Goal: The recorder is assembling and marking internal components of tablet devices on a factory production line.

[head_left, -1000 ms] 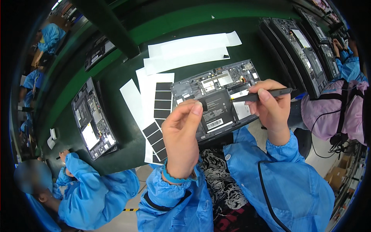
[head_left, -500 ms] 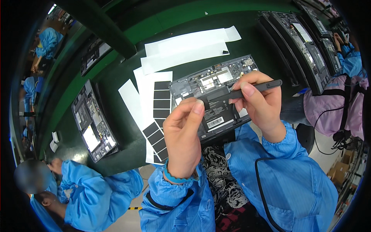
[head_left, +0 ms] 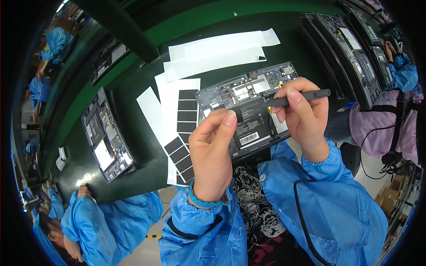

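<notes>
My right hand (head_left: 308,111) grips black tweezers (head_left: 320,94) between thumb and fingers, their thin tip pointing left toward my left hand. Thumb and forefinger of my left hand (head_left: 212,146) are pinched together on a small black sticker (head_left: 238,115), largely covered by the fingertips. Both hands are above an opened laptop base (head_left: 213,94) with its circuit board exposed along the far side. Its black battery (head_left: 256,128), bearing a white label, lies between my hands. Left of the laptop are white backing sheets (head_left: 167,106) carrying rows of black rectangular stickers (head_left: 187,105).
White paper strips (head_left: 217,51) lie beyond the laptop, a small black piece (head_left: 262,58) on one. Another opened laptop (head_left: 106,133) is at left, near a co-worker's blue sleeve (head_left: 97,221). More laptop bases (head_left: 350,57) stand at right. A green post (head_left: 120,29) rises at far left.
The tweezers have drawn right, away from my left fingers, and the black sticker now shows by my left fingertips. At left, the co-worker's hand has shifted along the table edge.
</notes>
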{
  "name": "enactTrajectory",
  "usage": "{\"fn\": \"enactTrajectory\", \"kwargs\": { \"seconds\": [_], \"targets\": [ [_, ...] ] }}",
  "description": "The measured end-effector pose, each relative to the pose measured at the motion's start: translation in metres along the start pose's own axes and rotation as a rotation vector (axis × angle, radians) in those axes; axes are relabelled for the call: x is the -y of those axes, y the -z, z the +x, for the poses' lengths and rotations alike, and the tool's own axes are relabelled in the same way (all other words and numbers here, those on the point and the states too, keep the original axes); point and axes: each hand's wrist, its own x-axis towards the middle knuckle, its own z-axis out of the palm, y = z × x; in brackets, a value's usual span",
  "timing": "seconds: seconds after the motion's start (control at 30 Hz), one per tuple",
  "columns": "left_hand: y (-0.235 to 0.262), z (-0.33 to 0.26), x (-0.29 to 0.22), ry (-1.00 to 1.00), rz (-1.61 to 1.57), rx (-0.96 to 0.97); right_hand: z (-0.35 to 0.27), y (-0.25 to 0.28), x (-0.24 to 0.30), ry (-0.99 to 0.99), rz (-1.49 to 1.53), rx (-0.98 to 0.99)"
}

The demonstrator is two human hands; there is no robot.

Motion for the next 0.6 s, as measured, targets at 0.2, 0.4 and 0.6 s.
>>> {"fn": "enactTrajectory", "kwargs": {
  "seconds": [0.2, 0.4, 0.6],
  "targets": [
    [0.0042, -0.0015, 0.0033, -0.011, 0.032, 0.059, 0.0007, -0.0041, -0.0047, 0.037, -0.006, 0.050],
    [0.0014, -0.0010, 0.0019, 0.001, 0.023, 0.059, -0.0011, -0.0079, 0.0005, 0.003, -0.068, 0.007],
    [-0.0010, -0.0007, 0.0010, 0.019, -0.024, 0.004, -0.0037, -0.0047, -0.0016, 0.022, -0.040, -0.003]
  ]
}}
